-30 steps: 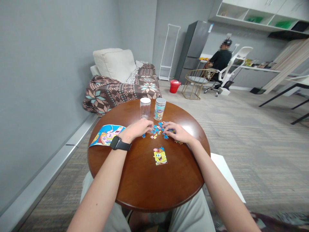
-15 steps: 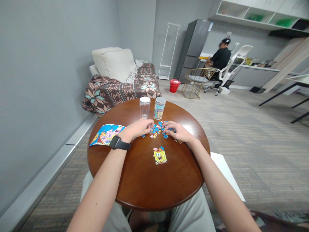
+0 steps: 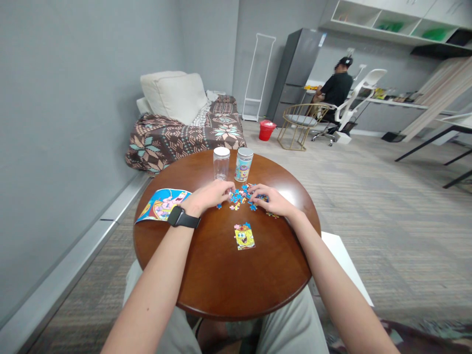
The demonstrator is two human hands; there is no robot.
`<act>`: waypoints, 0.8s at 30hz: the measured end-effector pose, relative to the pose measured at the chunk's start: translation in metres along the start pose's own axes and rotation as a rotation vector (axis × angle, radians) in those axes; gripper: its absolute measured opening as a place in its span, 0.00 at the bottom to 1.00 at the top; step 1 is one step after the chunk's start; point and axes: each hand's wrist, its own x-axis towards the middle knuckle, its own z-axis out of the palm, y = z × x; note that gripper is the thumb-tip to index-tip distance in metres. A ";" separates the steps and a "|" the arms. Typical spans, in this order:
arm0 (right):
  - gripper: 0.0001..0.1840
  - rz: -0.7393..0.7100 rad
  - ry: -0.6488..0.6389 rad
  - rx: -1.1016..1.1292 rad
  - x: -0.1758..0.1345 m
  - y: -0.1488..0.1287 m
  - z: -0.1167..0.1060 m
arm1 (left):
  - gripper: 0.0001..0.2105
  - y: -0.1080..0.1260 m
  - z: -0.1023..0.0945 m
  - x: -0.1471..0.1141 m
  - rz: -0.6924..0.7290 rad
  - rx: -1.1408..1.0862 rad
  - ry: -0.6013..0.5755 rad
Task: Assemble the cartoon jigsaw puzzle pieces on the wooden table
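Note:
A loose heap of small blue, yellow and pink jigsaw puzzle pieces [image 3: 241, 195] lies mid-table. My left hand [image 3: 214, 193], with a black watch [image 3: 183, 218] on its wrist, is at the heap's left edge. Its fingers curl down close to the thumb; what they hold, if anything, is too small to make out. On the heap's right side my right hand [image 3: 272, 199] rests with bent fingers apart, touching pieces. Nearer to me lies a joined part of the puzzle [image 3: 244, 237] showing a yellow cartoon face. A printed picture sheet [image 3: 162, 205] lies left, partly under my left wrist.
Behind the heap stand a clear jar [image 3: 221, 166] with a white lid and a printed jar [image 3: 244, 166] with a silver lid. The round brown table [image 3: 221, 285] ends close before me. A covered sofa [image 3: 177, 135] stands beyond; a person [image 3: 338, 88] sits at a far counter.
Both hands stay at the heap with barely any movement. The joined puzzle part, the sheet and the jars lie and stand as before.

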 end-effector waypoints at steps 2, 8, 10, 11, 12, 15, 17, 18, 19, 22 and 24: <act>0.09 -0.001 -0.001 0.001 0.000 0.000 0.000 | 0.06 0.000 0.000 0.000 0.009 0.015 0.009; 0.09 0.007 0.004 -0.003 0.000 0.000 -0.001 | 0.03 -0.001 0.001 0.000 -0.024 -0.014 0.012; 0.09 0.007 0.004 -0.003 0.000 0.000 -0.001 | 0.04 0.000 0.001 0.001 -0.032 -0.014 0.011; 0.09 0.007 0.002 -0.003 0.000 -0.001 -0.001 | 0.04 0.000 0.001 0.001 -0.028 -0.008 0.010; 0.09 0.009 -0.001 -0.004 0.000 -0.001 -0.002 | 0.03 0.000 0.001 0.001 -0.018 0.004 0.009; 0.09 0.013 -0.008 -0.001 0.000 -0.002 -0.002 | 0.04 0.000 0.001 0.001 0.025 0.050 0.018; 0.09 0.014 -0.009 0.002 0.000 -0.002 -0.002 | 0.04 -0.001 0.001 0.001 0.032 0.067 0.025; 0.09 0.015 -0.008 0.003 0.000 -0.002 -0.002 | 0.03 -0.002 0.001 0.001 0.027 0.072 0.023; 0.08 0.014 -0.007 0.004 0.000 -0.002 -0.002 | 0.03 -0.002 0.001 0.000 0.020 0.075 0.020; 0.08 0.010 -0.005 0.007 0.000 -0.001 -0.002 | 0.02 -0.003 0.002 -0.001 0.011 0.065 0.020; 0.08 0.010 -0.002 0.009 0.000 0.000 -0.002 | 0.04 -0.003 0.002 -0.001 0.018 0.042 0.035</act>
